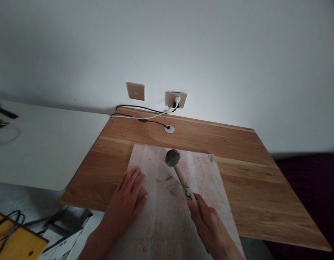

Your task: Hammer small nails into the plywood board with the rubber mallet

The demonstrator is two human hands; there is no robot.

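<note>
A pale, whitish board [164, 224] with reddish stains lies over the front of the wooden tabletop [253, 187]. On the board's left edge my left hand [126, 202] rests flat, fingers spread, holding nothing. My right hand [209, 224] is closed round the handle of a mallet [180, 175] with a round black head and a light wooden handle. The mallet's head is over the far middle part of the board; whether it touches the board I cannot tell. A few small metal pieces like nails [169, 177] lie loose on the board, left of the handle. Several tiny dark specks dot its far part.
A wall socket [178, 100] with plugs in it sits behind the tabletop, beside a blank-looking wall plate [136, 91]. Black and white cables [145, 117] run along the back edge. To the left stands a white table [50, 144]; a yellow panel [17, 238] is at lower left.
</note>
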